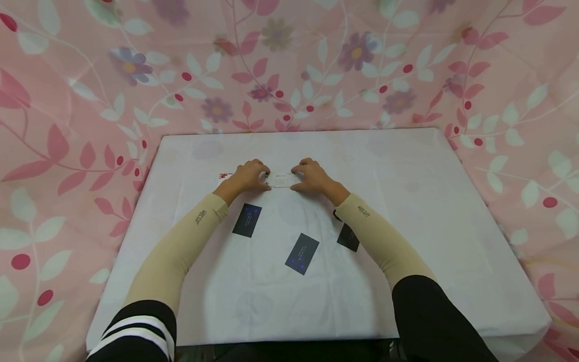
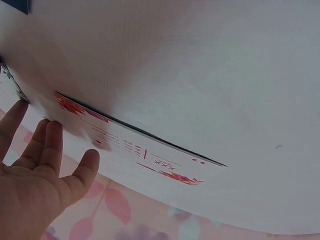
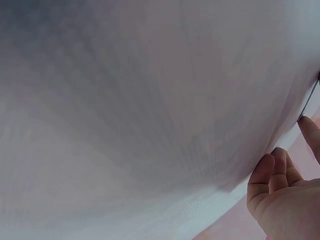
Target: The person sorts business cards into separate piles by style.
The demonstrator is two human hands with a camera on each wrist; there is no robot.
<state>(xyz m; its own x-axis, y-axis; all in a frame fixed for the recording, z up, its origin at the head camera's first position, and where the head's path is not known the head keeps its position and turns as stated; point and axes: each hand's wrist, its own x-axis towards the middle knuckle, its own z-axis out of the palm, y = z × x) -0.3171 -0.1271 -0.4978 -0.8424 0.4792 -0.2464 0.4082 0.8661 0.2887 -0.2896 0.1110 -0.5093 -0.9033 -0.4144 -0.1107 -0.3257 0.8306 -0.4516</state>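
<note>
A white printed card (image 1: 281, 180) lies near the far middle of the table, with green marks at its left end. My left hand (image 1: 248, 177) holds its left end, thumb at the near corner and index finger at the far corner. Facing it, my right hand (image 1: 315, 178) grips the right end the same way, its other fingers bent. Just left of my left hand is a white card with red patterns (image 2: 150, 152), mostly hidden behind that hand in the head view. In the right wrist view only a thin edge of the held card (image 3: 310, 99) shows beside the index fingertip.
Three dark cards lie nearer: one (image 1: 247, 220) by the left forearm, one (image 1: 302, 254) in the middle, and one (image 1: 348, 238) partly under the right sleeve in view. A white cloth (image 1: 407, 201) covers the table. Pink floral fabric (image 1: 289, 65) hangs around it.
</note>
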